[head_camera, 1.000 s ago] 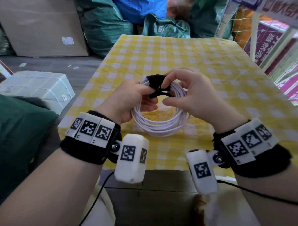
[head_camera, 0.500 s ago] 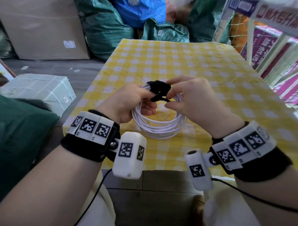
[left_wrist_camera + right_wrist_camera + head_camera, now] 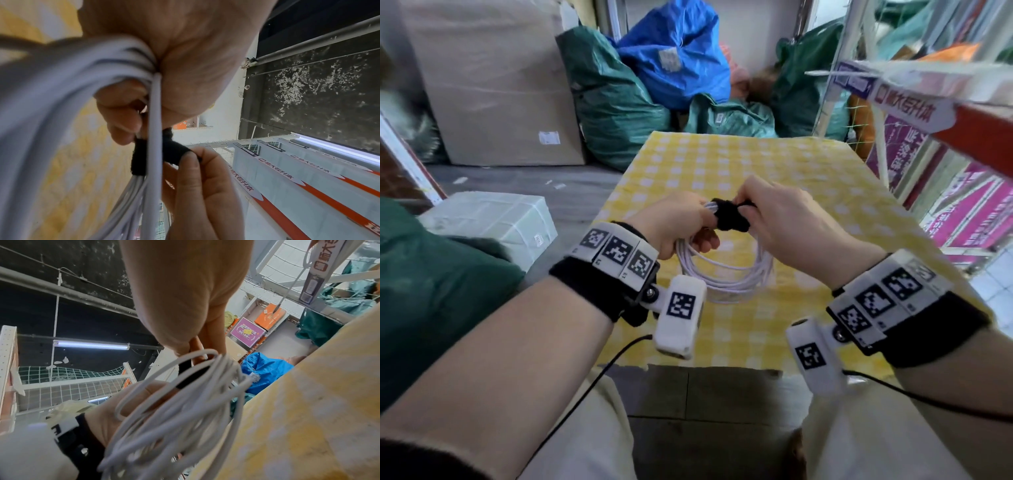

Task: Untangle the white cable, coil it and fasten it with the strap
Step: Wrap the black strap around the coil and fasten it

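Since a second ago the strap [image 3: 729, 216] had wound tighter — both hands clamped there; white cable [image 3: 726, 277] seemed light, springy.

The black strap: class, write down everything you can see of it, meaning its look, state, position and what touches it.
The strap is black and looks like soft, fuzzy fabric. It is wrapped around the top of the coiled white cable, bunching the loops together, and is held above the yellow checked tablecloth. The left hand grips the cable loops right beside it, and the right hand pinches its free end; the left wrist view shows that pinch. Whether it is fully fastened cannot be told.
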The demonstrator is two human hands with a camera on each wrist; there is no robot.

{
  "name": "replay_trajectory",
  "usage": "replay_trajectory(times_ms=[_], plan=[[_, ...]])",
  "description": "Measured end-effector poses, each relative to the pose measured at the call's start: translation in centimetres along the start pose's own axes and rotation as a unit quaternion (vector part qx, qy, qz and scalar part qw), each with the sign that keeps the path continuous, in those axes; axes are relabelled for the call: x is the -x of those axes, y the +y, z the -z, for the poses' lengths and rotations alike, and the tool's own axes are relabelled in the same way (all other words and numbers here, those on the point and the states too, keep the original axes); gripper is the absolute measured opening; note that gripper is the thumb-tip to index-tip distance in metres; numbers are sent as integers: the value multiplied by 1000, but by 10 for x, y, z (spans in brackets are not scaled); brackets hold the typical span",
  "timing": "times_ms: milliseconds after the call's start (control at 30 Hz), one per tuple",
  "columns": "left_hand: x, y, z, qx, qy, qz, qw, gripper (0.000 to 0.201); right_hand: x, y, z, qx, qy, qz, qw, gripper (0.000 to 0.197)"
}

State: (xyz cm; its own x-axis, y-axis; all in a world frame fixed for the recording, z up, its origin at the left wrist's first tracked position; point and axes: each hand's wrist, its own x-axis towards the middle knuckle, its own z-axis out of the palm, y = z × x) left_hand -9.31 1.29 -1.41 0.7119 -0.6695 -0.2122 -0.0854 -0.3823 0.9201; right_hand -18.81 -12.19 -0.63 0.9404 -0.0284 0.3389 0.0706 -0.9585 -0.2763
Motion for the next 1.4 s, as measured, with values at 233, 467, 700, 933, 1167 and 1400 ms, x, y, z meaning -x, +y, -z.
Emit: replay_trajectory(times_ms=[233, 467, 700, 933, 1167, 1400], plan=[[25, 16, 1, -64, -41, -41, 996, 17, 1, -6, 13, -56, 61, -56, 995, 15], [35, 23, 10, -62, -73, -66, 993, 32, -1, -4, 22, -315, -24, -170, 933, 9], [29, 30, 10, -38, -49, -95, 994, 12, 0, 3, 26, -501, -132, -233, 823, 33], [-13, 29, 17, 64, -57, -41, 996, 12, -39, 29, 12, -509, 34, -295, 808, 34], [-89, 12, 19, 144, 4, 46, 988, 15, -90, 83, -15, -517, 78, -349, 778, 26], [-143, -6, 13, 192, 68, 115, 972, 18, -110, 115, -51, -465, -4, -375, 802, 47]])
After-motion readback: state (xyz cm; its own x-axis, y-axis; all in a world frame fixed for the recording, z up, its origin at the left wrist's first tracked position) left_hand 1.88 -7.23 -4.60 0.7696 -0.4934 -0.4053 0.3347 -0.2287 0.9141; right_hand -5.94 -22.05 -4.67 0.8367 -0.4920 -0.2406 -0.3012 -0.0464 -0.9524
